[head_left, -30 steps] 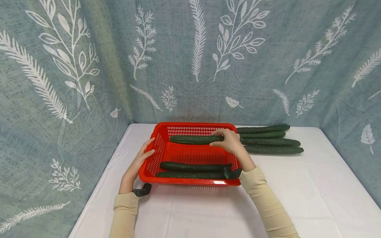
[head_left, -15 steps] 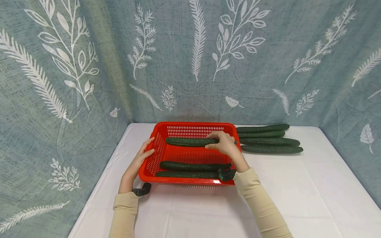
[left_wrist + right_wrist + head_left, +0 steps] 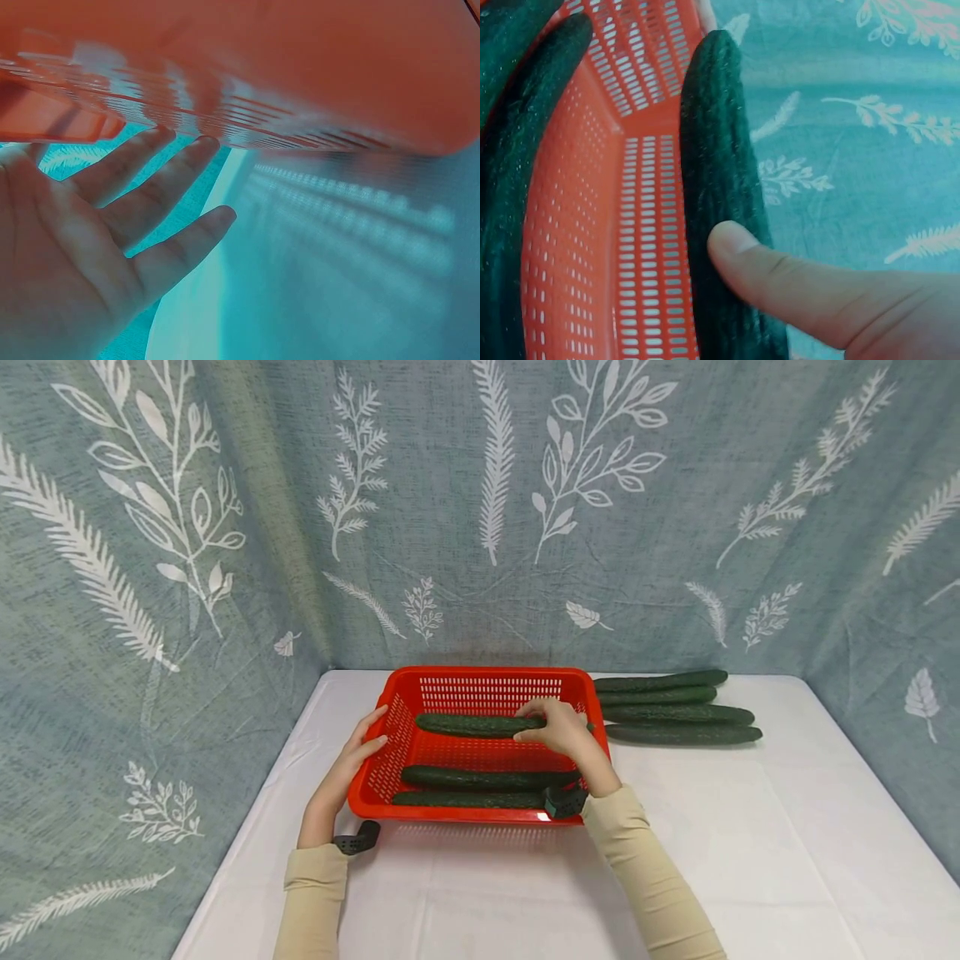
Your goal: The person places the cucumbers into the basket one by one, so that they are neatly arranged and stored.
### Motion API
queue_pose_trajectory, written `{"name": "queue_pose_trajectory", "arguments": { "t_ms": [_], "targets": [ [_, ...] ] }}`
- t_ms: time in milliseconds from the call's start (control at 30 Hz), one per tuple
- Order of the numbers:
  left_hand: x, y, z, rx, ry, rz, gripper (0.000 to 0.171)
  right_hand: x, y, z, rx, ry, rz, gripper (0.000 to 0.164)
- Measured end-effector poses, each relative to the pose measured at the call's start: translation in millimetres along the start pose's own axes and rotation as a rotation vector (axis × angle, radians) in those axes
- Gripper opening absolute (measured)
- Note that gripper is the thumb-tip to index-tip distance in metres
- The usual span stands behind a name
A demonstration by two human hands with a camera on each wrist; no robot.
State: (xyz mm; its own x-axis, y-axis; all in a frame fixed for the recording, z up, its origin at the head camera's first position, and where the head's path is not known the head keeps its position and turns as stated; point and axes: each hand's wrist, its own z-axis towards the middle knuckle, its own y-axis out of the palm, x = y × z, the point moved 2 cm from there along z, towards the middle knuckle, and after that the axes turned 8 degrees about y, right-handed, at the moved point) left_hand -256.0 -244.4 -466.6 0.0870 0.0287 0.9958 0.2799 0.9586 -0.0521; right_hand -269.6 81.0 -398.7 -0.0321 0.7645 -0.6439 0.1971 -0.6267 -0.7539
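Observation:
In the head view my right hand (image 3: 558, 727) pinches a dark green cucumber (image 3: 468, 724) from above, near its right end. The cucumber lies crosswise over the back half of a red slotted basket (image 3: 480, 814). My thumb (image 3: 761, 259) presses along its side in the right wrist view. Toward the front of the basket lie two more cucumbers (image 3: 480, 778), side by side. At the basket's left end, my left hand (image 3: 351, 764) rests against the outer side with fingers extended. Its fingers (image 3: 161, 187) are spread, tips at the slotted wall, in the left wrist view.
Several cucumbers (image 3: 678, 714) lie in a stack of rows on the white tablecloth (image 3: 750, 827), just right of the basket. A blue-green curtain (image 3: 465, 610) with white leaf prints hangs behind the table and on both sides.
My right hand has moved left and toward me with the cucumber, bringing it away from the basket's back wall and lower. The left hand has stayed at the basket's side.

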Motion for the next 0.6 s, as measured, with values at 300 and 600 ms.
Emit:
{"name": "queue_pose_trajectory", "arguments": {
  "t_ms": [300, 600],
  "targets": [
    [0.2, 0.5, 1.3, -0.003, 0.008, -0.002, 0.056, 4, 4, 0, -0.057, 0.042, -0.046, 0.031],
    [-1.0, 0.2, 1.2, 0.0, -0.001, -0.007, 0.057, 5, 12, 1, -0.103, 0.023, -0.115, 0.03]
  ]
}}
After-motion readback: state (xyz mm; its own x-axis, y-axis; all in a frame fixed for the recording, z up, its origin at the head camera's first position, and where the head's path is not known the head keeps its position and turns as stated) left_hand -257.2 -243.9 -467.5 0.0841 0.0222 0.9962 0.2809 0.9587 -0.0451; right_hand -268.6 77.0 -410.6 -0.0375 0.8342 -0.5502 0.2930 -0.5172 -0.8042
